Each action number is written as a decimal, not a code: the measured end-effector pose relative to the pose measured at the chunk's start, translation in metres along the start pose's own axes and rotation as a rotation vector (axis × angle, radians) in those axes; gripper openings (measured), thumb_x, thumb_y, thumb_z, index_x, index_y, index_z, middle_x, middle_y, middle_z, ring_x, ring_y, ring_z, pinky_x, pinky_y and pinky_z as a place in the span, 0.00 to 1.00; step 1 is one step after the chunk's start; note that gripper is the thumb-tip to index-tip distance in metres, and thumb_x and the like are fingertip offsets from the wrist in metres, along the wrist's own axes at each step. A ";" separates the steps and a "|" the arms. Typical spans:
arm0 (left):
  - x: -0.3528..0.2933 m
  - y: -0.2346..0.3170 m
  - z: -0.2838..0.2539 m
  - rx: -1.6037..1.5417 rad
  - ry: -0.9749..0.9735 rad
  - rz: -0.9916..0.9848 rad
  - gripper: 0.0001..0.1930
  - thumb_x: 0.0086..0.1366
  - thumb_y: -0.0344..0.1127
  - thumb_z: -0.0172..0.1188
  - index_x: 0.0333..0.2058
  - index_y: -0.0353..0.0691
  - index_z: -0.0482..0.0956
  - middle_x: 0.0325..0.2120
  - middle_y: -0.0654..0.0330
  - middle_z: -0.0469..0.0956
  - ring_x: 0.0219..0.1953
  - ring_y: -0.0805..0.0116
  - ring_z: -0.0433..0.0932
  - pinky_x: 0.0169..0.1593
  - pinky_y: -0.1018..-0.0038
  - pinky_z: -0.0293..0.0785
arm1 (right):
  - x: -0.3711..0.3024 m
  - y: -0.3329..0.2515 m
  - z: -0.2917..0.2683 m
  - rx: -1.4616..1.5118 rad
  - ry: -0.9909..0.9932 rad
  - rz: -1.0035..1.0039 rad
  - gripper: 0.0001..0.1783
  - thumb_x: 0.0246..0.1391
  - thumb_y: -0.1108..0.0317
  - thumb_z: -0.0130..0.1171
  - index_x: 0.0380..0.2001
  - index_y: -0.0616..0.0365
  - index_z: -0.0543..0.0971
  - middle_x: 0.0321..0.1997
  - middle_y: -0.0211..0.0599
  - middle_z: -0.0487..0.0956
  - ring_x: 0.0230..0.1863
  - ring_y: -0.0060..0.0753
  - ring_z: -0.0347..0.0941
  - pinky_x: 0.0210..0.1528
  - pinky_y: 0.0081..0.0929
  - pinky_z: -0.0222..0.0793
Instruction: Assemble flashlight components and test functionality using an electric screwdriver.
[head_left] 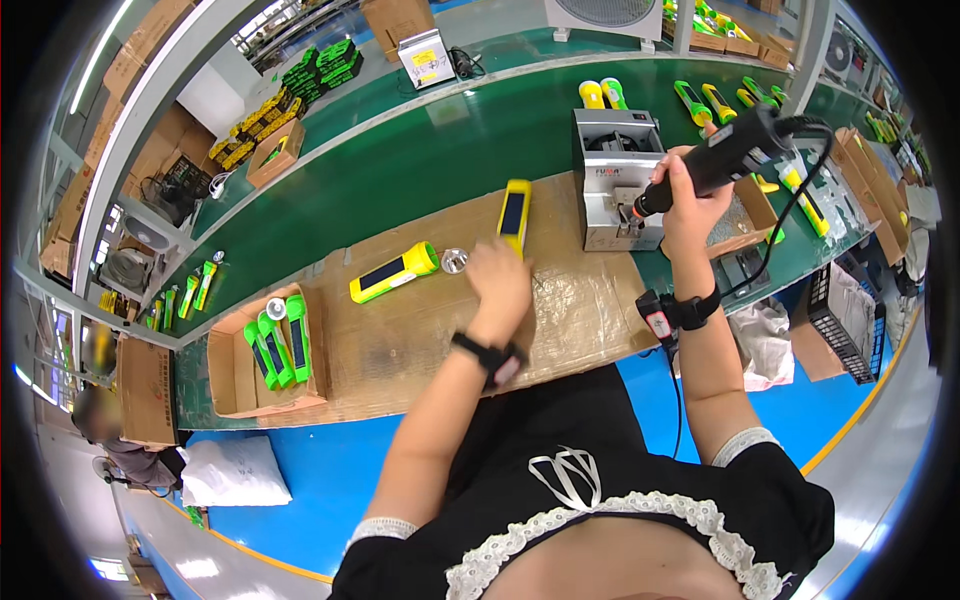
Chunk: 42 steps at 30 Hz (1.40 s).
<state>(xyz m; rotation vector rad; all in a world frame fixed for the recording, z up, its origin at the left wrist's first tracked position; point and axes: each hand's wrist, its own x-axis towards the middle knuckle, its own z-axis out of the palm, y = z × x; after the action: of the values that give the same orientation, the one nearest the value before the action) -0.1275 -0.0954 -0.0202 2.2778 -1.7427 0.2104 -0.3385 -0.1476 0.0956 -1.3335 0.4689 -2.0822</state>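
Observation:
My right hand (690, 215) is wrapped round a black electric screwdriver (720, 158). The screwdriver slants down to the left, its tip at the front of a grey screw feeder (612, 180). My left hand (500, 278) is closed at the near end of a yellow flashlight (514, 212) with a dark panel along its side; the fingertips are partly hidden. Left of that hand, a round clear-and-silver lamp piece (455, 261) lies on the cardboard sheet (420, 345). Beside it rests a second yellow flashlight (395, 273), its wide head towards the lamp piece.
A cardboard box (225, 368) with several green flashlights stands at the left. Behind the feeder are upright flashlight bodies (592, 95). At the right, an open carton (752, 212) sits near the screwdriver's hanging black cable (795, 215). A white device (427, 60) stands farther back.

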 end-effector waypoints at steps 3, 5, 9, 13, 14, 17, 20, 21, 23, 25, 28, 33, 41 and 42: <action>0.092 0.015 0.028 -0.228 0.209 -0.056 0.36 0.53 0.55 0.62 0.50 0.31 0.65 0.40 0.43 0.70 0.41 0.47 0.72 0.43 0.59 0.70 | 0.001 0.013 0.001 -0.056 -0.043 0.055 0.22 0.49 0.80 0.57 0.48 0.64 0.64 0.27 0.34 0.75 0.24 0.22 0.71 0.29 0.21 0.69; 0.120 0.017 0.028 -0.257 0.372 -0.044 0.37 0.55 0.56 0.61 0.52 0.31 0.63 0.42 0.42 0.69 0.42 0.46 0.72 0.44 0.58 0.70 | 0.003 0.019 0.001 -0.096 -0.075 0.081 0.19 0.49 0.80 0.58 0.44 0.63 0.65 0.27 0.34 0.75 0.23 0.21 0.71 0.28 0.20 0.69; 0.118 0.004 0.005 -0.283 0.283 0.089 0.30 0.57 0.50 0.58 0.50 0.31 0.65 0.44 0.41 0.67 0.45 0.45 0.70 0.47 0.56 0.65 | 0.001 0.021 -0.002 -0.141 -0.045 0.156 0.16 0.47 0.79 0.60 0.38 0.61 0.66 0.26 0.32 0.75 0.22 0.20 0.71 0.24 0.19 0.67; 0.069 -0.064 -0.052 -0.045 -0.001 0.022 0.24 0.51 0.32 0.57 0.51 0.43 0.70 0.48 0.50 0.69 0.49 0.47 0.69 0.52 0.53 0.60 | 0.007 0.006 0.006 -0.220 -0.181 0.369 0.29 0.50 0.74 0.54 0.56 0.61 0.62 0.22 0.31 0.71 0.20 0.21 0.67 0.25 0.21 0.65; 0.055 -0.101 -0.040 0.033 0.091 0.045 0.24 0.51 0.32 0.58 0.50 0.44 0.70 0.48 0.51 0.70 0.51 0.48 0.68 0.54 0.51 0.59 | 0.006 -0.002 0.010 0.014 -0.209 0.504 0.26 0.51 0.74 0.55 0.54 0.62 0.63 0.21 0.32 0.71 0.19 0.22 0.67 0.24 0.22 0.65; 0.031 -0.173 -0.045 -0.010 -0.293 -0.032 0.23 0.51 0.32 0.61 0.49 0.44 0.71 0.49 0.53 0.72 0.55 0.51 0.67 0.55 0.45 0.55 | -0.023 -0.016 0.012 0.316 -0.243 0.575 0.31 0.51 0.73 0.54 0.57 0.63 0.58 0.22 0.35 0.70 0.18 0.26 0.67 0.24 0.25 0.67; 0.008 -0.188 -0.035 -0.100 -0.168 0.080 0.22 0.52 0.38 0.63 0.46 0.39 0.72 0.41 0.48 0.75 0.46 0.48 0.72 0.48 0.57 0.67 | -0.058 -0.022 0.015 0.154 -0.234 0.228 0.34 0.49 0.77 0.56 0.57 0.66 0.54 0.25 0.37 0.71 0.23 0.26 0.69 0.29 0.24 0.69; 0.002 -0.178 -0.036 -0.139 -0.144 0.143 0.21 0.52 0.39 0.64 0.43 0.37 0.72 0.39 0.47 0.75 0.43 0.46 0.72 0.45 0.57 0.68 | -0.064 -0.027 0.018 0.092 -0.236 0.178 0.34 0.50 0.77 0.55 0.58 0.67 0.53 0.26 0.38 0.71 0.23 0.26 0.70 0.29 0.24 0.69; -0.026 -0.146 -0.055 -0.130 -0.184 0.106 0.23 0.47 0.41 0.68 0.38 0.34 0.72 0.35 0.47 0.74 0.37 0.48 0.73 0.38 0.58 0.70 | -0.066 -0.030 0.021 0.054 -0.213 0.115 0.34 0.51 0.78 0.54 0.58 0.69 0.51 0.25 0.38 0.71 0.23 0.26 0.69 0.29 0.24 0.69; -0.056 -0.127 -0.056 -0.199 -0.139 0.221 0.27 0.46 0.42 0.69 0.42 0.34 0.70 0.32 0.49 0.72 0.35 0.50 0.73 0.38 0.61 0.71 | -0.054 -0.028 0.027 0.080 -0.191 0.063 0.32 0.52 0.78 0.53 0.58 0.70 0.52 0.24 0.38 0.71 0.22 0.26 0.69 0.29 0.24 0.69; -0.092 -0.082 -0.064 -0.240 -0.104 0.158 0.30 0.52 0.43 0.65 0.51 0.38 0.66 0.36 0.48 0.70 0.35 0.50 0.74 0.36 0.63 0.73 | -0.030 -0.013 0.021 -0.032 -0.078 0.005 0.30 0.52 0.80 0.53 0.57 0.70 0.56 0.25 0.37 0.72 0.23 0.26 0.70 0.29 0.23 0.68; -0.117 -0.052 -0.071 -0.336 -0.055 0.091 0.23 0.56 0.42 0.61 0.50 0.46 0.68 0.36 0.50 0.71 0.32 0.52 0.77 0.30 0.63 0.74 | -0.005 0.016 0.006 -0.183 -0.003 -0.094 0.23 0.51 0.81 0.56 0.50 0.66 0.63 0.27 0.36 0.74 0.24 0.23 0.71 0.29 0.21 0.69; -0.104 -0.067 -0.100 -0.182 -0.221 0.413 0.19 0.55 0.34 0.57 0.47 0.50 0.72 0.40 0.51 0.71 0.37 0.51 0.76 0.36 0.62 0.73 | 0.022 0.021 0.010 -0.299 -0.255 0.351 0.25 0.51 0.73 0.56 0.53 0.63 0.64 0.21 0.33 0.71 0.18 0.23 0.67 0.22 0.22 0.65; -0.100 -0.068 -0.100 -0.193 -0.152 0.505 0.20 0.52 0.33 0.56 0.46 0.52 0.74 0.46 0.51 0.69 0.49 0.52 0.71 0.47 0.62 0.70 | 0.016 0.017 0.010 -0.303 -0.266 0.354 0.25 0.51 0.73 0.56 0.53 0.63 0.64 0.21 0.33 0.71 0.18 0.23 0.67 0.22 0.22 0.65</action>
<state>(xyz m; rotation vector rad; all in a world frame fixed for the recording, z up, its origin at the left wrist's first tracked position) -0.0847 0.0432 0.0401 1.7269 -2.2821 -0.0385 -0.3291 -0.1706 0.1012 -1.5420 0.8584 -1.5634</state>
